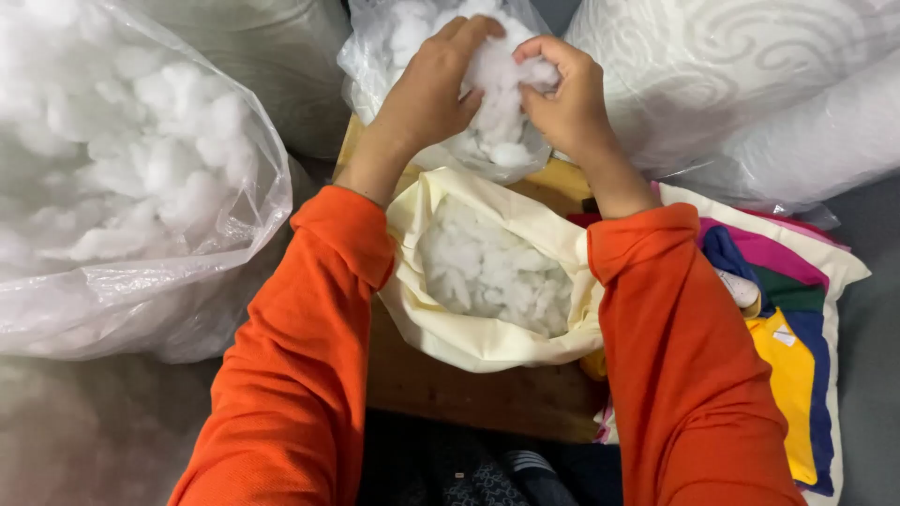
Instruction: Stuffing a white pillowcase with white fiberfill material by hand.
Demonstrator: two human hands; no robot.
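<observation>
A clump of white fluffy fibre stuffing [502,80] is gripped by the fingers of both the left hand [427,89] and right hand [567,98] over the clear plastic bag [370,56], while the cream fabric cushion cover [487,342] below is seen only partly filled

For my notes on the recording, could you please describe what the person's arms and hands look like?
Both arms wear long, bright orange sleeves of a fine knit, pushed up a little so the wrists show. The left hand and right hand are bare: no gloves, rings, watch or bracelets visible.
</observation>
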